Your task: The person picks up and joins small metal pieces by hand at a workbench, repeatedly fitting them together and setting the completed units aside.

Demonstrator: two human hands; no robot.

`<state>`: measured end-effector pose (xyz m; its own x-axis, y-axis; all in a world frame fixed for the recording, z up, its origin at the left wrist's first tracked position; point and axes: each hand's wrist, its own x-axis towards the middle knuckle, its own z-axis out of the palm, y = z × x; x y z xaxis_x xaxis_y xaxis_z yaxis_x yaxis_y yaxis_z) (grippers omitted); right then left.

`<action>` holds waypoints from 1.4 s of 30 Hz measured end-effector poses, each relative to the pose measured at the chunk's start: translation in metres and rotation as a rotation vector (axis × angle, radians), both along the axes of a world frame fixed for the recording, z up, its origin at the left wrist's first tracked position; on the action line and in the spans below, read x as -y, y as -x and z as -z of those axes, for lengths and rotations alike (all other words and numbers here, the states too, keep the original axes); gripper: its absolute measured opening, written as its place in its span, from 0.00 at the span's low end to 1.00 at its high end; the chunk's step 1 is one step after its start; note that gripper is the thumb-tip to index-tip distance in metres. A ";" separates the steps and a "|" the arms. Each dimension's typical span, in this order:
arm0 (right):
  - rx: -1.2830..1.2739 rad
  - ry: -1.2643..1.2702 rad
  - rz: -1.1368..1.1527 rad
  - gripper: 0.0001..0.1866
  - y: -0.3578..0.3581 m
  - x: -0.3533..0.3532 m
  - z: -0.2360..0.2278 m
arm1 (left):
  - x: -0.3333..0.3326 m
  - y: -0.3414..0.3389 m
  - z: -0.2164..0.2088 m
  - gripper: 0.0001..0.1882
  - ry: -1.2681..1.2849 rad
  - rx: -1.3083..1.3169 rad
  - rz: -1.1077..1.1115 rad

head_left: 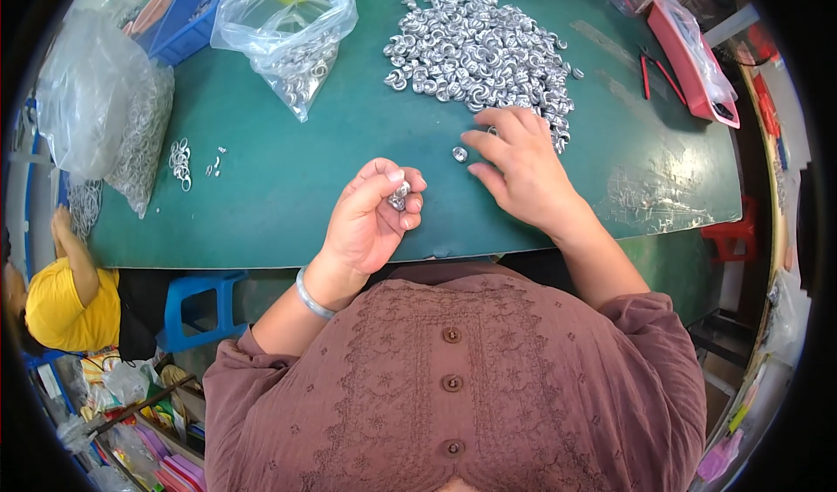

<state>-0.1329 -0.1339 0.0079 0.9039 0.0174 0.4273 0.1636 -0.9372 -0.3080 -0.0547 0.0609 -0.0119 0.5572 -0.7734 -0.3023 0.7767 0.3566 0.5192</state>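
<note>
My left hand (364, 215), with a pale bangle at its wrist, is closed around a few small silvery metal pieces (398, 196); their exact shape is partly hidden by the thumb and fingers. My right hand (527, 168) reaches to the near edge of a large heap of shiny, curved silver metal pieces (479, 46). Its fingers are bent but apart, with the thumb held away from them. One loose silver piece (459, 154) lies on the table just left of those fingers. Part of another shows beneath the fingertips.
On the green table (261, 200) stand a clear bag of metal parts (305, 65) and a fuller bag of rings (139, 152). Several loose rings (180, 162) lie nearby. Red-handled pliers (661, 74) rest beside a pink tray (684, 61). A person in yellow (70, 305) sits left.
</note>
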 end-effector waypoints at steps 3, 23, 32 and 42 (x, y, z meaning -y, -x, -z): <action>-0.028 0.091 -0.028 0.06 -0.005 -0.005 -0.002 | -0.004 -0.002 0.003 0.03 0.033 -0.001 0.036; 0.052 -0.646 -0.237 0.14 0.008 -0.025 -0.005 | 0.013 0.009 -0.011 0.09 -0.167 0.074 0.201; 0.087 -0.608 -0.230 0.21 0.010 -0.027 -0.002 | 0.012 0.012 -0.009 0.08 -0.136 0.038 0.196; -0.035 -0.868 -0.273 0.09 0.009 -0.023 0.001 | 0.014 0.011 -0.009 0.11 -0.163 0.030 0.247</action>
